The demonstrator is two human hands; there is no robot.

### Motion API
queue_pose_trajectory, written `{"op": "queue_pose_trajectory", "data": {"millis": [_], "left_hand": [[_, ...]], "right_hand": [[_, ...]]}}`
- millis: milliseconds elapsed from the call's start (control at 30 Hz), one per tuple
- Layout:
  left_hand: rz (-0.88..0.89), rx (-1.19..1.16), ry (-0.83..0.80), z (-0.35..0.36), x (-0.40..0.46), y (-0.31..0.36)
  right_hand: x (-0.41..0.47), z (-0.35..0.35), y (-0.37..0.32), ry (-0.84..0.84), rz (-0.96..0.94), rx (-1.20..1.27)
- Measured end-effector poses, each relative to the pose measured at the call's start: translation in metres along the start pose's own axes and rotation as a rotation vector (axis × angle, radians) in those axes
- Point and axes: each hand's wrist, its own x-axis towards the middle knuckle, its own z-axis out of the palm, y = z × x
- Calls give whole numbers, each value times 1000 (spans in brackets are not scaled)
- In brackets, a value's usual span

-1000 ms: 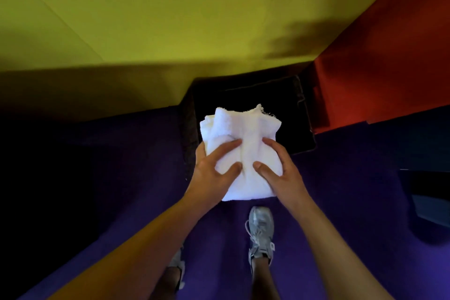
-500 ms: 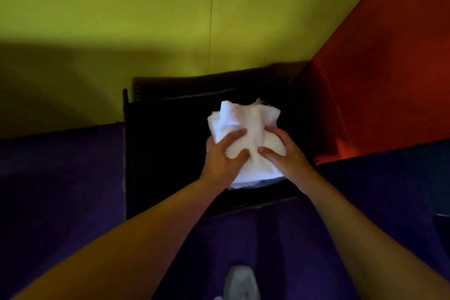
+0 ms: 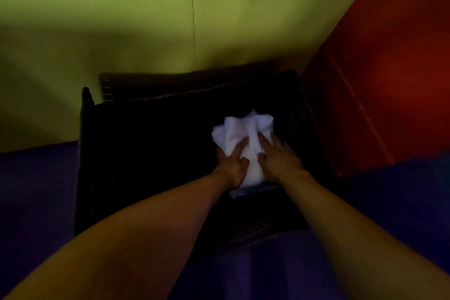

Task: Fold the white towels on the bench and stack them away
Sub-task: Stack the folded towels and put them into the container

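Dim, blurry head view looking down. White towel, bunched and creased at its far end, inside dark bin, toward bin's right side, near red wall. Held between both hands from near end. Left hand on towel's left side, fingers laid over top, thumb tucked against near part, gripping cloth. Right hand on towel's right side, fingers extended along top, thumb against middle, clasping same towel. Hands close together, towel showing in narrow gap between thumbs. Pale grey edge just below towel's near end, too dark to tell what. Cannot tell whether towel touches bin floor. Bin against yellow-green wall at far side, rim with ribbed strip along far edge. Purple floor left, right and near of bin. Both bare forearms reaching in from near edge, angled toward towel.
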Motion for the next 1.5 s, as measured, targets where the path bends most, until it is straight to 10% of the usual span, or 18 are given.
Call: {"op": "queue_pose_trajectory", "data": {"millis": [467, 1033, 1500], "left_hand": [[184, 624, 210, -98, -129, 79], [155, 590, 439, -335, -428, 218], [-118, 511, 721, -480, -612, 198]], "right_hand": [[-102, -63, -84, 362, -107, 69], [-359, -230, -300, 550, -267, 216], [-468, -255, -484, 422, -536, 327]]}}
